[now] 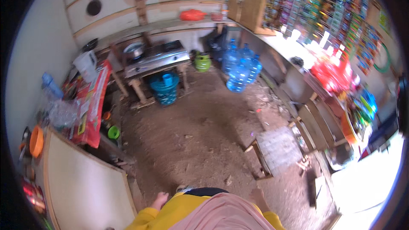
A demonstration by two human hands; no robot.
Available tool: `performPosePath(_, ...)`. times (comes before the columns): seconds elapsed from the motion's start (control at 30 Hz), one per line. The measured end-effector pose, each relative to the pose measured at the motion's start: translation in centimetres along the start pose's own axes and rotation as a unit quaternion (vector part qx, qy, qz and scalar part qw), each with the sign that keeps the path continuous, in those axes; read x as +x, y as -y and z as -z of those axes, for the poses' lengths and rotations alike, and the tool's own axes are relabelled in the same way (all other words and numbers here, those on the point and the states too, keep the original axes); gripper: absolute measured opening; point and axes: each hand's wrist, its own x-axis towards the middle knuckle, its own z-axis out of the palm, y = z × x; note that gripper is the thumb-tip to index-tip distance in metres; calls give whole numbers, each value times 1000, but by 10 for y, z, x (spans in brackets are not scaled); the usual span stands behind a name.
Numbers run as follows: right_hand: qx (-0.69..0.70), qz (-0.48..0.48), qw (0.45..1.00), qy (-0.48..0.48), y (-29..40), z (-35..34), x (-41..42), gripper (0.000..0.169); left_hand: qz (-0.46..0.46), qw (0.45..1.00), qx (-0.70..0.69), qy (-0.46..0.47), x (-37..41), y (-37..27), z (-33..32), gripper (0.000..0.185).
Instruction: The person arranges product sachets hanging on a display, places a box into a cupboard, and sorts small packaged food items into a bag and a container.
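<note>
My left hand [160, 200] hangs low beside my yellow-sleeved body, near the edge of a pale wood-framed panel [88, 182]. Nothing shows in it, but the fingers are too small to make out. On the other side my right hand [257, 195] hangs over the dirt floor [198, 140], blurred, with no object visible in it. A low wooden stool [278, 150] stands ahead of that hand. Farther off, a two-burner gas stove [156, 58] bears a metal pot [134, 50]. Beneath the stove is a teal bucket [164, 94] with a blue dipper [167, 79].
A green gas cylinder [202, 62] and several blue water jugs [237, 81] stand on the floor at the back. Along the left runs a table with a red cover [96, 115]. Hanging sachets [316, 16], a red plastic bag [334, 70] and a wooden chair [316, 124] line the right.
</note>
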Motion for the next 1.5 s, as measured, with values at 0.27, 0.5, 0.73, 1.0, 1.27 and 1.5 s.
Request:
performPosePath(0.27, 156, -103, 982, -33, 78, 37, 84, 28, -19, 997, 0, -74, 48, -145, 23, 43)
performPosePath(0.5, 121, -59, 988, -74, 177, 113, 146, 28, 40, 998, 17, -44, 149, -226, 53, 37)
performPosePath(0.73, 211, -50, 961, -170, 177, 149, 155, 31, -25, 999, -6, -45, 225, -360, 93, 32)
performPosePath(1.0, 613, -125, 745, -233, 175, 170, 146, 31, -74, 985, 143, 59, 240, -529, 68, 34)
performPosePath(1.27, 671, -125, 574, -452, 174, 347, 147, 22, -116, 987, 32, 108, 446, -560, -23, 34)
performPosePath(1.5, 367, 18, 614, -698, 203, 572, 136, 30, -128, 986, 24, 102, 467, -708, -67, 24)
